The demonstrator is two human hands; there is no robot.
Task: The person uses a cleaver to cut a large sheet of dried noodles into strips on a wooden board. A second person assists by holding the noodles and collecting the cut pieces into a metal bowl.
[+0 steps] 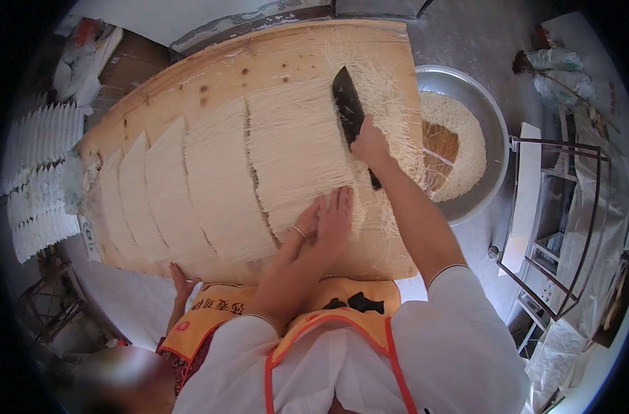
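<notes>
My right hand point(369, 141) grips a long, dark-bladed knife point(348, 101) across the right end of a layer of thin dried noodles point(294, 139). The knife's lower end shows below my fist. My left hand point(336, 215) lies flat on the noodles near their cut edge, holding nothing. Close beside it rests another person's hand point(308, 217), with a thin band at the wrist; its forearm passes partly behind mine. Dark gaps divide the noodles into several sections on the wooden board point(224, 72). Loose noodle pieces point(382, 88) lie scattered right of the blade.
A metal basin point(493, 116) beyond the board's right edge holds short noodle bits and a straw brush point(441, 155). A co-worker's other hand point(181, 282) touches the board's near edge. White packs point(43, 176) are stacked at left; a metal frame point(588, 207) stands at right.
</notes>
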